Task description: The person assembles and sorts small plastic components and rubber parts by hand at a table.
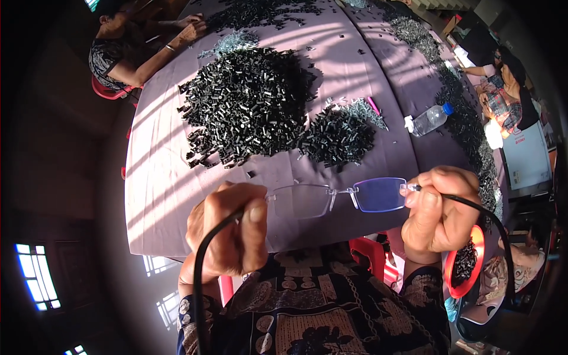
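Note:
A pair of rimless eyeglasses (378, 196) with thin black temples is held up over the table's near edge. My left hand (229, 228) is closed around the hinge end of the left temple. At the other hinge, my right hand (441, 207) pinches the right temple between thumb and fingers. Both temples curve back toward me past my hands. Beyond the glasses lies a large heap of small black plastic pieces (245, 106). A smaller heap of black pieces (336, 137) adjoins it on the right, with clear bits (362, 110) behind.
A pink stick (374, 106) and a clear bottle with a blue cap (430, 120) lie on the mauve tablecloth (160, 207). A red basin (464, 260) holds dark pieces at lower right. One person (127, 53) sits far left, another (503, 94) far right.

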Demonstrator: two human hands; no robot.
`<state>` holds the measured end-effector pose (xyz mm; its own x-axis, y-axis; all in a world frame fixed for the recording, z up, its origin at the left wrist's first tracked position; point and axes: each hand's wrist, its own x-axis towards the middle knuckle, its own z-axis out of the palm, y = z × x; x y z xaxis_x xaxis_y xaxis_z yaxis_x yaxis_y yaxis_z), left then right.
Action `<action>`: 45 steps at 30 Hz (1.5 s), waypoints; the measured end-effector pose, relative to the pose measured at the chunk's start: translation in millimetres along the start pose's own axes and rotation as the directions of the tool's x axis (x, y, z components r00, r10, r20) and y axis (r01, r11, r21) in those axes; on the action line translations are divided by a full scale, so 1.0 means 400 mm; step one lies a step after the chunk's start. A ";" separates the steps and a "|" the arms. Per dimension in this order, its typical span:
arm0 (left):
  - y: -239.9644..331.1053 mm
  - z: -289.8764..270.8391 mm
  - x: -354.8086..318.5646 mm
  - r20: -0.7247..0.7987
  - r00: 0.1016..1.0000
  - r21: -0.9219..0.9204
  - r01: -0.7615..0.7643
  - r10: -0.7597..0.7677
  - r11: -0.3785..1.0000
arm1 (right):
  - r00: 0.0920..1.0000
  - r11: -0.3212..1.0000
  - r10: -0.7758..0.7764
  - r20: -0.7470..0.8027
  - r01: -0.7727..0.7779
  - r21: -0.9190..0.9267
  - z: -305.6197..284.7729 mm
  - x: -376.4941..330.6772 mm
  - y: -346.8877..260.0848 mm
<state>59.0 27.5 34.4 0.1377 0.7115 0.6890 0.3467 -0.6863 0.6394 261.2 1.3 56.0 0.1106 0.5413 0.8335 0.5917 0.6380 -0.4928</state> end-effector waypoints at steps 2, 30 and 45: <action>0.004 0.000 -0.012 0.017 1.000 -0.068 -0.004 0.005 0.998 | 0.972 0.975 -0.221 -0.075 0.219 -0.039 0.008 0.002 0.028; 0.011 0.001 -0.117 -0.293 0.920 -0.087 -0.296 0.260 0.951 | 0.960 0.773 -0.257 -0.115 0.275 0.572 -0.040 -0.072 -0.074; 0.114 -0.091 -0.103 0.059 0.996 -0.113 -0.066 0.073 0.991 | 0.972 0.915 -0.065 0.226 -0.032 0.402 -0.118 -0.057 -0.154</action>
<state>35.3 -38.7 47.8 0.2173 0.6670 0.7127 0.2296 -0.7446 0.6268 259.7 -76.3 79.1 -0.1111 0.6083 0.7859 0.2174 0.7865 -0.5780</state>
